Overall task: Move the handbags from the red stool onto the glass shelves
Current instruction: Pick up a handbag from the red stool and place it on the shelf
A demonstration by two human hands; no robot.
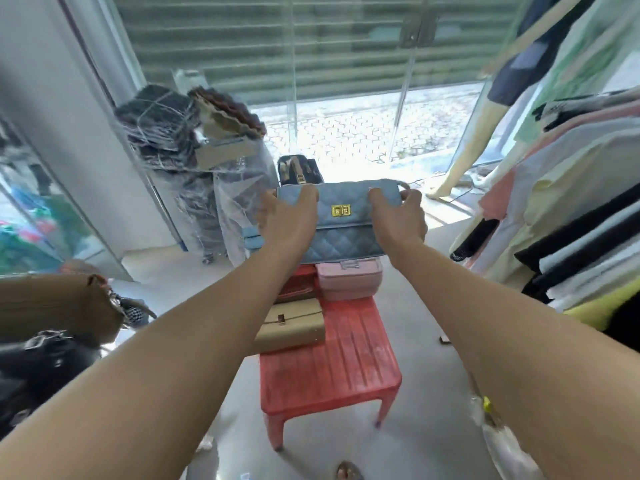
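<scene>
Held the blue quilted handbag up in the air above the far end of the red stool, gold clasp facing the camera. Clamped the left grip round its top left corner and the right grip round its top right corner, fingers curled over the top edge on both sides. Counted three more on the stool: a pink handbag directly below the blue one, a red handbag just beside it to the left, a tan handbag nearer, overhanging the stool's left edge. Glimpsed a dark bag beyond, its footing hidden. Noted a torn cardboard box at the left edge, contents impossible to make out. Stood on a pale floor, with plastic-wrapped bundles to the left, glass doors and a lowered shutter ahead, a mannequin and a rail of hanging clothes to the right.
</scene>
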